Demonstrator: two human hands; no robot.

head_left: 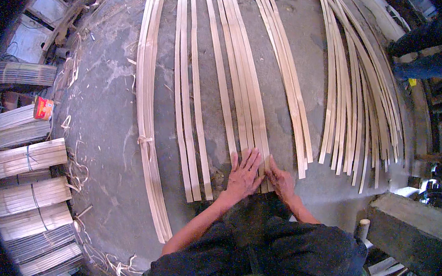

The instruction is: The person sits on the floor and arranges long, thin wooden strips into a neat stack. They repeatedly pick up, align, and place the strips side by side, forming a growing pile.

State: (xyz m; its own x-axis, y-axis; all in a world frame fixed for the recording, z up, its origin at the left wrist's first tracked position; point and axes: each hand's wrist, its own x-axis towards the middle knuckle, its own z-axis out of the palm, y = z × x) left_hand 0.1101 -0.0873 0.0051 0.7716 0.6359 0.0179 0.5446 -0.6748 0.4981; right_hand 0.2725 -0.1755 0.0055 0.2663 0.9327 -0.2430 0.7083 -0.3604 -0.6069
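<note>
Head view: middle strips [244, 77] of pale wood lay lengthwise on the grey floor [102, 165], their near ends under the person's hands. Far to the left of the middle strips, slat bundles [24, 159] were piled in a column, with a red container [43, 108] among them. Nearer on that left side lay a tied bundle [146, 80] of long strips, then a few loose strips [184, 119]. On the middle strips themselves, the left hand [245, 175] rested open, palm down, fingers stretched forward. At their right edge was the right hand [280, 179], fingers bent slightly; whether it pinched a strip I could not tell. Just right of the middle strips lay a narrow group [284, 65]; farther right, a fan of strips [349, 96] spread, and beyond, a concrete block [417, 221].
</note>
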